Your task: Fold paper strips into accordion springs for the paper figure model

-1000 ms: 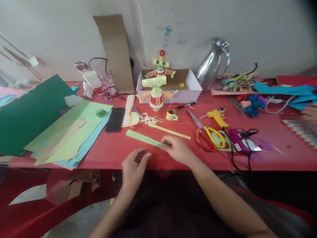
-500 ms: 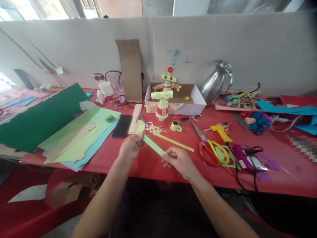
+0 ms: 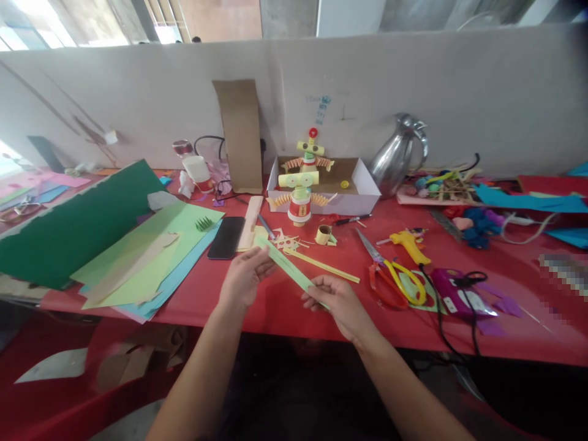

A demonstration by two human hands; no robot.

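The left hand point(image 3: 241, 278), half-open with loosely curled fingers, meets the upper end of a long, flat, pale-green paper strip point(image 3: 289, 267); whether it grips there I cannot tell. The strip slants from ten o'clock to four, perhaps to stay straight. The right hand point(image 3: 335, 300) pinches its lower end, fingers hiding part of it. At two o'clock from there, red-and-yellow-handled metal scissors point(image 3: 384, 263) lie handles nearest, presumably for easy reach, partly covering pale-green cut paper point(image 3: 432, 298).
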